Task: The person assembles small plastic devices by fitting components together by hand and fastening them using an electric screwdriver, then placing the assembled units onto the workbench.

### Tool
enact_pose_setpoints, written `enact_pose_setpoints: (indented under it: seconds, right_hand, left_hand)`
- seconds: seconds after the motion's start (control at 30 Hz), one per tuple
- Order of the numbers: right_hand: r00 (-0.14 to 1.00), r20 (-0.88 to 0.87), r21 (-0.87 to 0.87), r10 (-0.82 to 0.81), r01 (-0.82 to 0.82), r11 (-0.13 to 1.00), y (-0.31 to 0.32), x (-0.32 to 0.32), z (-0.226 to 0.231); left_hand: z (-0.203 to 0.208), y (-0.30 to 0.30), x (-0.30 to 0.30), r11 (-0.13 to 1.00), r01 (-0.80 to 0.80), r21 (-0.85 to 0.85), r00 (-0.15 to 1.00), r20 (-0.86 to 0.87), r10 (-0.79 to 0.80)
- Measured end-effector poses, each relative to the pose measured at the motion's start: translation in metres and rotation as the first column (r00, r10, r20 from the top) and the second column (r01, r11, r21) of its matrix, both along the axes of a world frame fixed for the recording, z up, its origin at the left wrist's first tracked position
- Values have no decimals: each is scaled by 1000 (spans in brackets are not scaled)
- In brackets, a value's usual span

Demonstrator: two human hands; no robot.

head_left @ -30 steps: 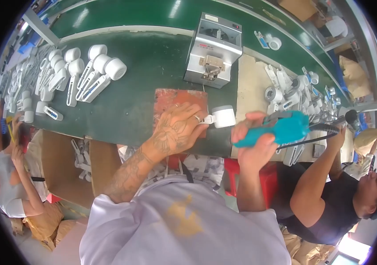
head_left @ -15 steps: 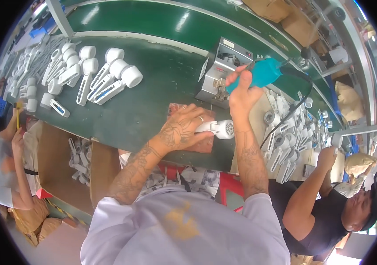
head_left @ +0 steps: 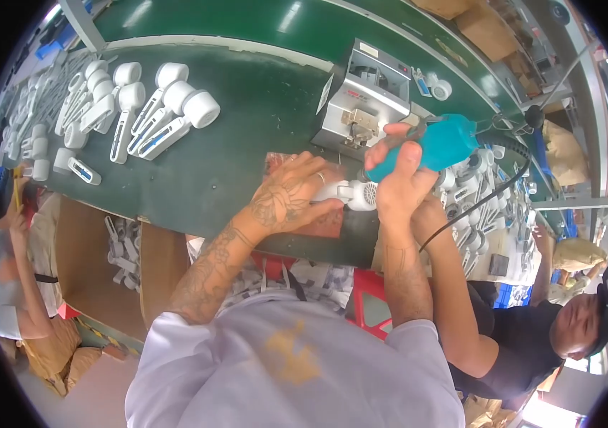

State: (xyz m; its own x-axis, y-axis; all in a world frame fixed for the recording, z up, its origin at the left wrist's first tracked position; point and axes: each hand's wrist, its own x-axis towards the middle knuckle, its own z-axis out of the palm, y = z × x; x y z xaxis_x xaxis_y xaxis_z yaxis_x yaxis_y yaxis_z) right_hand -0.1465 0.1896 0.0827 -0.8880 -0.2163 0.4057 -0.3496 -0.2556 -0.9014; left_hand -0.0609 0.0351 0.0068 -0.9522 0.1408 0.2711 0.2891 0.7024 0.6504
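Observation:
My left hand is closed on a white handheld device with a round grilled head, pressing it down on a reddish pad. Its handle is mostly under my fingers. In my right hand is a teal electric screwdriver, tilted so its nose points down and left, just above the device's head. I cannot tell whether the tip touches it. A black cable trails from the tool's rear.
Behind the pad stands a grey metal machine. Several similar white devices lie at the left, and more are heaped at the right. A co-worker's arm reaches in close beside my right forearm. An open carton stands at the lower left.
My right hand has brought the screwdriver lower, nearer the device's head. The co-worker's arm has reached in beside my right wrist. The view has shifted slightly.

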Motion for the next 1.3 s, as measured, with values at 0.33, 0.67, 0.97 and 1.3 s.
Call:
enact_pose_setpoints:
  seconds: [0.33,0.67,0.97,1.3]
  right_hand:
    - [999,39,37,11,-12,999,-7,0,-23]
    - [999,12,17,44,-44,999,-4,-3,-31]
    - [992,-51,10,-118,119,993,-17,-32,2]
    - [984,-158,-55,-77,69,996,-34,-58,-16]
  left_hand:
    - [2,-4,1,1000,17,15,999,39,-18]
    - [7,3,0,999,6,-42,997,81,-3]
    - [4,3,0,1000,-17,16,998,-68,18]
    - [9,3,0,998,20,63,998,-67,-15]
